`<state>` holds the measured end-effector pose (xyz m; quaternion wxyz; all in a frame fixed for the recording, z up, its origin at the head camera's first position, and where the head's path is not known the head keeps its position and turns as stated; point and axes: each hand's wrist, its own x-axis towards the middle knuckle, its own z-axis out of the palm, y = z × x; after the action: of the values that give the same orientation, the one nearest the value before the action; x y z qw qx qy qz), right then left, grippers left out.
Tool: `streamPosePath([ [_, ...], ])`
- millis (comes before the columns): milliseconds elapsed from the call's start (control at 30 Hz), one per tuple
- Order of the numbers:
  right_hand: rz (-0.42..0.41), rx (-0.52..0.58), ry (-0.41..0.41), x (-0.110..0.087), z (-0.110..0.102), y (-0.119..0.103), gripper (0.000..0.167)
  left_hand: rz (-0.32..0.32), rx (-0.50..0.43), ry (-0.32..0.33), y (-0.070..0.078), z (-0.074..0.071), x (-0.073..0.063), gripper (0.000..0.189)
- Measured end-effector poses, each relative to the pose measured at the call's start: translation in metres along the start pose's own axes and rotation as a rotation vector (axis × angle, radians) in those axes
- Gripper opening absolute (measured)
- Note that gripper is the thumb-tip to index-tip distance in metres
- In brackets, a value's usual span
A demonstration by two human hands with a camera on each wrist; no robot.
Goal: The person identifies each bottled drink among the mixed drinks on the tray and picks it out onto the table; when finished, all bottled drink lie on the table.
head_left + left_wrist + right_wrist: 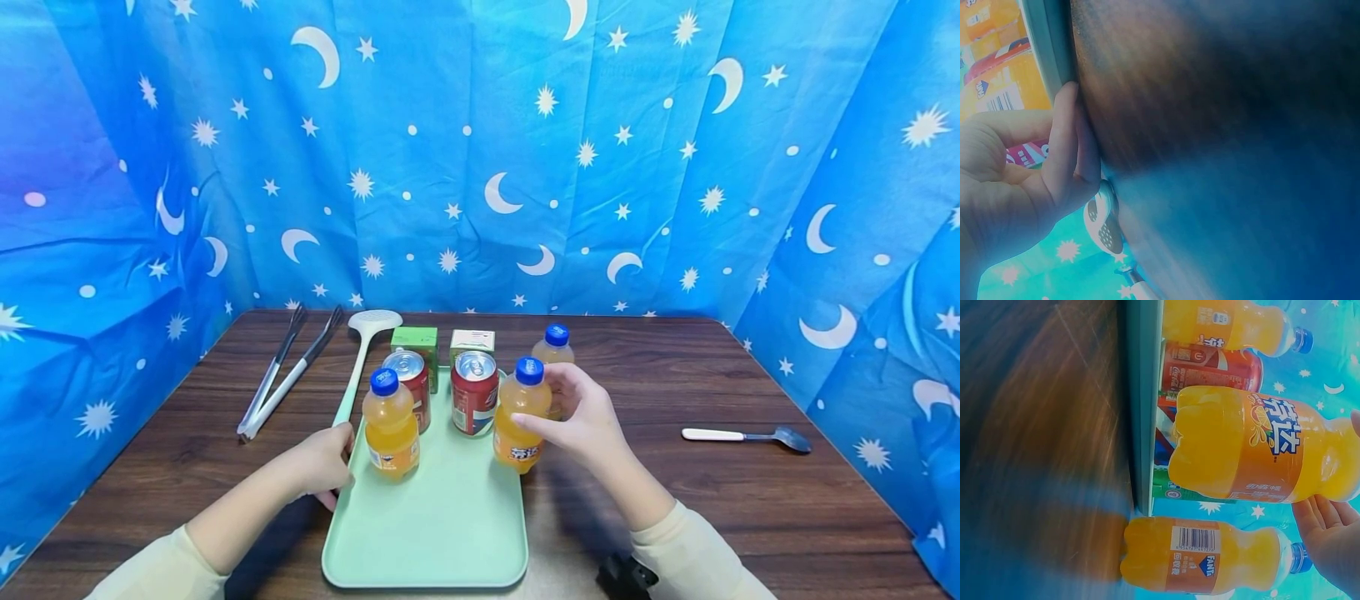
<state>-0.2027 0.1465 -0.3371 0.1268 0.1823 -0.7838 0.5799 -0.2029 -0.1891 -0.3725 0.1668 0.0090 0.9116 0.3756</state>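
Note:
My right hand [588, 417] grips an orange soda bottle [522, 398] with a blue cap, upright at the right side of the pale green tray [427, 533]. In the right wrist view, the bottle's base [1179, 444] appears just above the tray rim [1147, 412]. At the tray's left edge, my left hand [318, 462] holds the rim, its fingers [1063, 131] against the outer wall in the left wrist view. Another orange soda bottle [392, 429] stands on the tray's left side. Two red soda cans [474, 396] [415, 387] stand behind the bottles.
A third orange soda bottle [557, 343] stands on the table beyond my right hand. Two green boxes [416, 337] [472, 339] are behind the cans. Tongs [281, 383] and a slotted turner [365, 342] lie left of the tray; a spoon [750, 436] lies far right.

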Motion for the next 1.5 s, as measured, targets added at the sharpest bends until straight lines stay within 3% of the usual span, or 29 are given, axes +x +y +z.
streamPosePath([
  [1033, -0.052, -0.033, 0.023, -0.005, -0.012, 0.004, 0.051, 0.007, -0.019, -0.013, 0.002, 0.0, 0.0, 0.035],
  [1500, -0.031, -0.057, 0.035, -0.006, -0.017, 0.005, 0.051, 0.003, -0.018, -0.009, 0.001, 0.001, 0.0, 0.035],
])
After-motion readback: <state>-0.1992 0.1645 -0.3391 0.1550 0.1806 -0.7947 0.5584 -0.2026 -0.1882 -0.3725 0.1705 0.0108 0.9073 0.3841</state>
